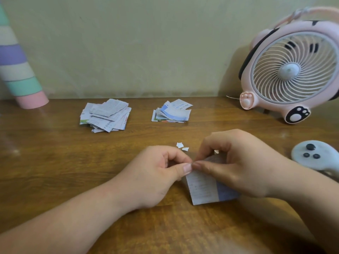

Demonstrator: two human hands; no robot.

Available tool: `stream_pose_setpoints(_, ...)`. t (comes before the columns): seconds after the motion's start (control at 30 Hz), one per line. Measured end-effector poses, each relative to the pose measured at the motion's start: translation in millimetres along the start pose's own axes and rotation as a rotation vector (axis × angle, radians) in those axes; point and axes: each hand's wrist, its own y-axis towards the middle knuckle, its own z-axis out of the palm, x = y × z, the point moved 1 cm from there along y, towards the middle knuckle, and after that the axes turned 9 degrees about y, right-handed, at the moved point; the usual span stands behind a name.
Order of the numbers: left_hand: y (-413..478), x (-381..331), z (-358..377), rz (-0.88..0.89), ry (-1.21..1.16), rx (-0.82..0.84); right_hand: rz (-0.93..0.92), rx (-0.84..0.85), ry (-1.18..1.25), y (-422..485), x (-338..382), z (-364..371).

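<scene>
A small printed paper slip [203, 189] with a blue band on its right side hangs just above the wooden table [55, 162]. My left hand [156, 176] pinches its top edge between thumb and forefinger. My right hand [238, 162] pinches the same edge right beside it, fingertips almost touching. Two tiny torn white scraps [182, 146] lie on the table just beyond my hands. Farther back lie two piles of slips: a messy white pile [105, 115] at left and a pile with blue-printed slips [171, 112] at right.
A pink cat-shaped desk fan [291, 70] stands at the back right against the wall. A white controller with dark buttons [315, 154] lies at the right edge. A pastel striped tube [20, 70] leans at the back left.
</scene>
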Motion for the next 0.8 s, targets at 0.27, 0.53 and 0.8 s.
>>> stream_pose_setpoints(0.27, 0, -3, -1, 0.033, -0.030, -0.043, 0.075, 0.062, 0.118, 0, -5, 7)
stream_pose_setpoints(0.53, 1, -2, 0, -0.067, -0.020, -0.072, 0.115, 0.017, 0.166, 3, -9, 1)
stream_pose_setpoints(0.8, -1, -8, -2, -0.104, -0.063, -0.083, 0.039, 0.010, 0.084, 1, -12, 6)
